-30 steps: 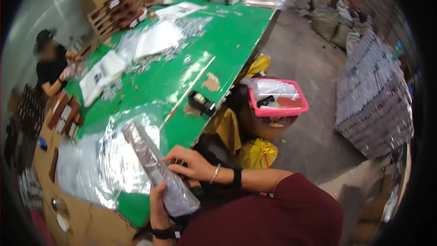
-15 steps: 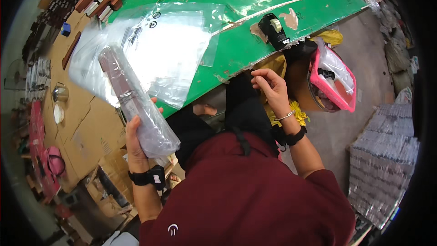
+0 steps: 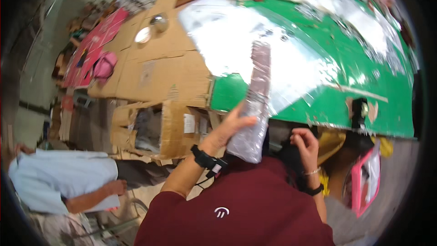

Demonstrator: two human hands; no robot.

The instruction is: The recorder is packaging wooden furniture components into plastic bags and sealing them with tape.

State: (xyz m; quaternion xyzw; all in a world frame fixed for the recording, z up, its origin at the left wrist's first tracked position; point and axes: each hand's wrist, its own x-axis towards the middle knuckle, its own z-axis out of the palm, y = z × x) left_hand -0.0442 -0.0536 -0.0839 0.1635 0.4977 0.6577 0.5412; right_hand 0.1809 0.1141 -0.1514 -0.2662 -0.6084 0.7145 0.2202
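My left hand [image 3: 233, 126] grips a long brown bar wrapped in clear plastic [image 3: 258, 95], held tilted over the near edge of the green table [image 3: 227, 93]. What the brown bar is cannot be made out. My right hand [image 3: 306, 143] hangs in front of the table edge with fingers curled and touching; whether something small sits in them is hidden by blur. Beyond the wrapped bar, a spread of clear plastic bags [image 3: 232, 23] covers part of the green table. A black tape dispenser [image 3: 359, 113] stands at the table's edge, right of the bags.
Left of the green table is a cardboard-covered surface [image 3: 182, 73] with a metal pot [image 3: 159, 23]. Below it stands an open cardboard box [image 3: 175, 125]. A person in a light blue shirt [image 3: 77, 173] is at the lower left. A pink basket [image 3: 357, 187] stands at right.
The view has swung left, bringing the person and cardboard box into sight. My left hand still holds the wrapped bar, now more upright. My right hand's fingers have curled in.
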